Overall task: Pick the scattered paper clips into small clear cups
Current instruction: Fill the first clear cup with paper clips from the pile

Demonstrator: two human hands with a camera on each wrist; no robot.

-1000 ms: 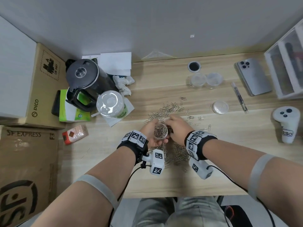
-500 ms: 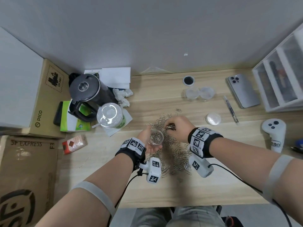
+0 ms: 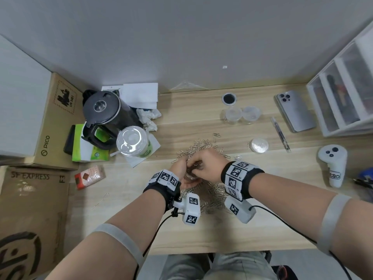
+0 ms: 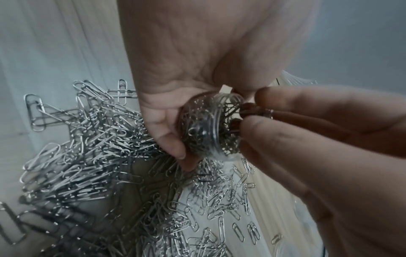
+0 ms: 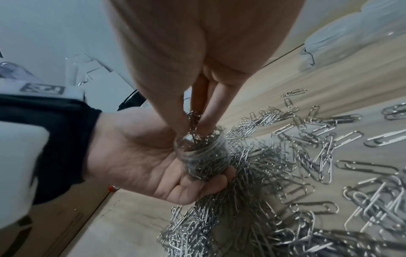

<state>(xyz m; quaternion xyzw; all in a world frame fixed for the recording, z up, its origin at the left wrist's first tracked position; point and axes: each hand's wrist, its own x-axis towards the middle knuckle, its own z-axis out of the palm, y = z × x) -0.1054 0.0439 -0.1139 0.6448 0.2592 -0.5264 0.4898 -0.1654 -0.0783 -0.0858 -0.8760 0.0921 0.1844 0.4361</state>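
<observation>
The desk (image 3: 262,219) carries a broad heap of clips (image 3: 214,197) lying loose in front of and under both wrists, with thinner scatter trailing toward the far side. Above that heap the left hand (image 3: 181,174) grips a cup (image 5: 203,156), fingers curled under its base and thumb round its side, so its mouth points up and tilts toward the right hand (image 3: 205,168). The cup is packed with clips almost to the rim, some standing proud of it. The right hand comes at the mouth from above, its fingertips (image 5: 186,128) pinched narrow on a small bunch of clips (image 5: 194,116) that hangs right at the rim, partly inside. The whole move turns on that short line: bunch straight over the opening, cup axis leaning to meet it, the right hand the only one free to release. By my reading the drop is nearly ready, though with the cup this full, clips may catch on the ones sticking up and spill back onto the heap. Two more cups (image 3: 241,115) stand well apart at the far side of the desk, nearer the right hand, with a round lid (image 3: 259,145) lying closer; whether those cups hold anything is too faint to tell. From the head view the held cup is almost wholly hidden between the two hands, and the count of clips in the pinch cannot be made out in any view.
</observation>
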